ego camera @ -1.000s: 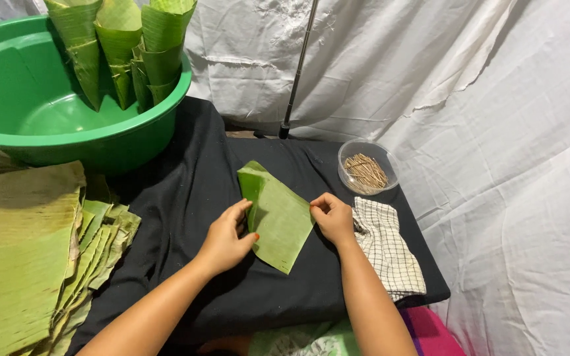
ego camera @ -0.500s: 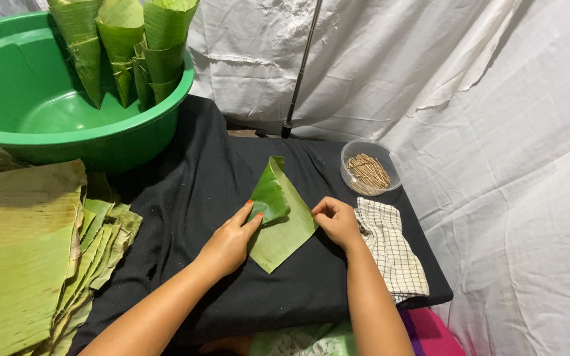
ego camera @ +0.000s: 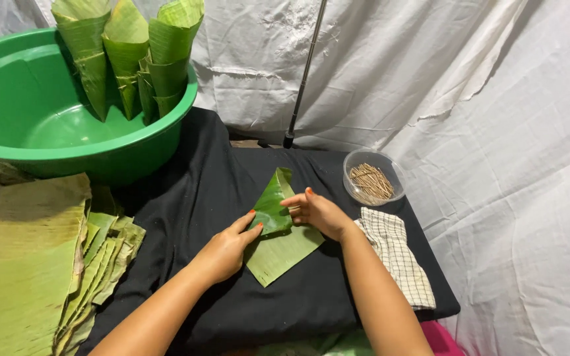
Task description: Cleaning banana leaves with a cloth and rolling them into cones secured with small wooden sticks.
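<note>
The person is working over a surface (ego camera: 186,198) that is lying under a black cloth, and both hands are meeting on a green banana-leaf piece (ego camera: 278,247) that is lying near the middle of that cloth. The left hand (ego camera: 227,249) is pressing down on the leaf's left edge, its fingers (ego camera: 249,224) stretching forward and lying fairly flat against the folded-over flap rather than closing around it. The right hand (ego camera: 319,212) is coming in from the other side, its fingers (ego camera: 296,200) pinching narrowly on the upper part of the leaf, where one corner is standing up and curling over into a pointed fold. The lower half of the leaf is lying flat on the cloth, pointing back toward the person. Just beside the right wrist a checked cloth (ego camera: 396,254) is lying folded, and beyond it a small clear bowl (ego camera: 373,177) is holding thin wooden sticks. At the far left a large green basin (ego camera: 41,125) is sitting on the cloth's edge, with several rolled leaf cones (ego camera: 126,56) leaning upright inside it. A stack of cut leaf strips (ego camera: 103,260) is lying left of the hands, beside broad uncut banana leaves (ego camera: 14,264). White sheeting (ego camera: 470,99) is hanging behind everything.
</note>
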